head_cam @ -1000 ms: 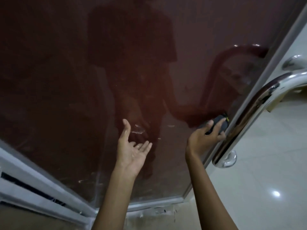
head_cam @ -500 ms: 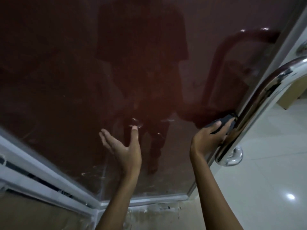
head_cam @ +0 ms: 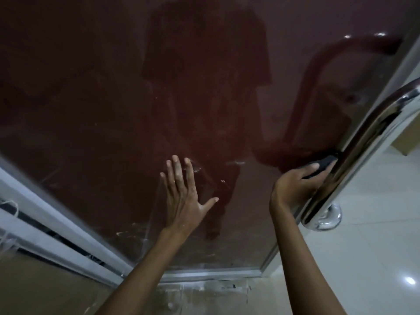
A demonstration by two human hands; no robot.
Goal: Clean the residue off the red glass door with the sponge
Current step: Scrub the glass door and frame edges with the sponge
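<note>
Against the red glass door point(head_cam: 102, 110), left hand point(head_cam: 184, 196) flat with fingers spread, gripping nothing. Beside the chrome door handle point(head_cam: 354, 160), right hand point(head_cam: 297, 185) curled around a dark sponge point(head_cam: 325, 165), pressed to the glass. White residue streaks point(head_cam: 195, 169) near the left fingertips.

A: What colour is the glass door point(head_cam: 91, 98)?
B: Dark red, marked by whitish residue streaks point(head_cam: 236, 163) and a dim reflected figure.

A: And the sponge point(head_cam: 323, 165)?
B: Black, or nearly so.

A: The metalwork?
B: The door handle point(head_cam: 363, 142) is mirror-bright chrome; the bottom frame point(head_cam: 211, 273) dull silver.

A: The floor?
B: The floor tiles point(head_cam: 375, 258) are glossy white.
</note>
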